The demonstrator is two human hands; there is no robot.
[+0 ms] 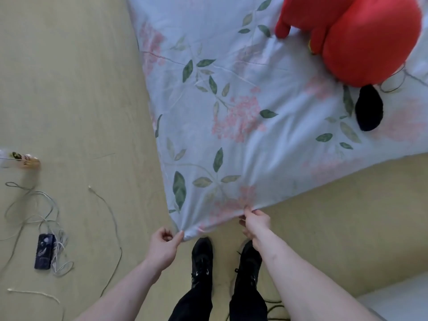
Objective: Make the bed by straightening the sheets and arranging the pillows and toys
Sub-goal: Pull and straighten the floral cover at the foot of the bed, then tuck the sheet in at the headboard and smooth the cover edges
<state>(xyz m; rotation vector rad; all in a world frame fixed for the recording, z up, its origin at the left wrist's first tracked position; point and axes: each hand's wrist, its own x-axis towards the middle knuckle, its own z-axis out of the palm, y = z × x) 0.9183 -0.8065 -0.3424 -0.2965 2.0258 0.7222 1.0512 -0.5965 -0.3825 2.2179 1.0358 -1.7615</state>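
- My left hand pinches the very corner of the floral sheet between thumb and curled fingers; I judge this grip is there to pull the corner taut toward me.
- My right hand grasps the sheet's near edge just beside that corner, fingers bunched around a small fold of cloth, so the two hands can tension the fabric together.
- The sheet lies spread over the bed, its corner hanging right above my two black shoes; shallow creases run across the middle, so straightening is not yet done.
- One red plush toy sits on the sheet at the far right, well apart from both hands; I would guess it waits there for arranging once the cloth is flat. A single black piece lies just below it; I cannot tell whether it belongs to the toy.
- I see no pillows from here.
- On the floor to my left: one dark power strip in a tangle of cables, and one blurred bottle-like thing.
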